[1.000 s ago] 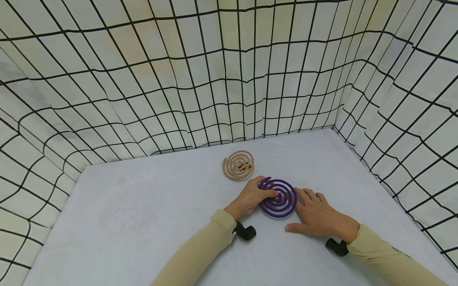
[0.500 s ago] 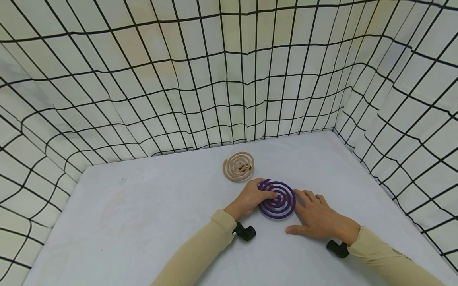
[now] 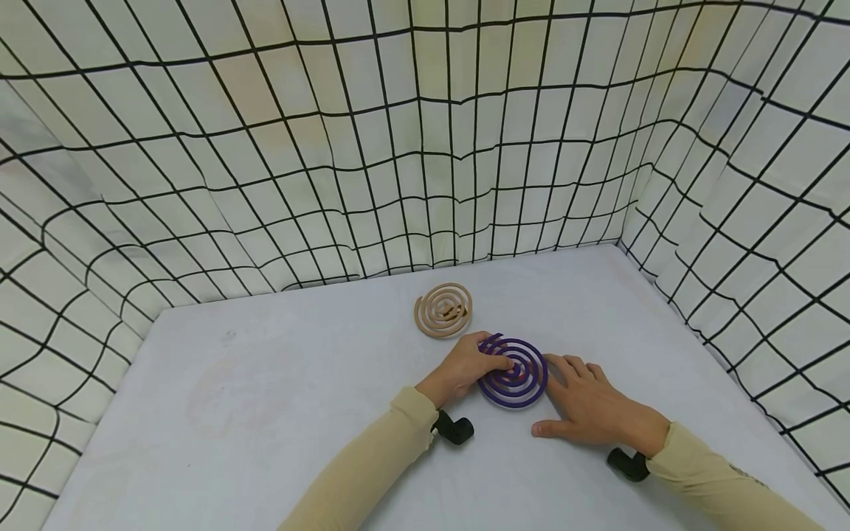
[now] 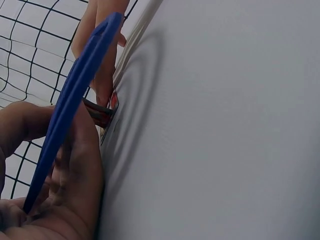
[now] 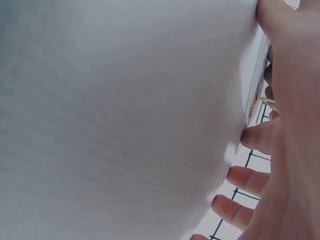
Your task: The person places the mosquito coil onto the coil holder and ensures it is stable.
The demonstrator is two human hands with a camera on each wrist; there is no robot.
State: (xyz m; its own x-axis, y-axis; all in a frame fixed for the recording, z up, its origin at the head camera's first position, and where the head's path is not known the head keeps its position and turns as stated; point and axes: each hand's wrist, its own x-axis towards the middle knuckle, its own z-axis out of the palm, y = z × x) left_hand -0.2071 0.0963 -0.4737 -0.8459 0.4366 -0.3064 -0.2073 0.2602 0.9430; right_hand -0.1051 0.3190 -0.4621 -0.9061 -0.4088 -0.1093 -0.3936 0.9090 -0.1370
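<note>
My left hand (image 3: 463, 371) holds a purple mosquito coil (image 3: 515, 369), its thumb over the coil's middle and its fingers behind the left edge. In the left wrist view the coil (image 4: 72, 97) looks blue and stands tilted above the cloth. A small shiny red piece (image 4: 114, 102) lies under it, its kind unclear. My right hand (image 3: 587, 404) rests on the cloth with spread fingers. Its index finger reaches the coil's right edge in the head view, and a fingertip is at the red piece in the left wrist view.
A tan mosquito coil (image 3: 443, 308) lies farther back, with a small brownish-gold piece at its middle. White cloth (image 3: 265, 413) covers the table. Black netting (image 3: 458, 155) over white sheeting rises behind and at both sides.
Both hands and the purple coil hold almost the same pose. The whole head view has shifted slightly; the tan coil lies where it was.
</note>
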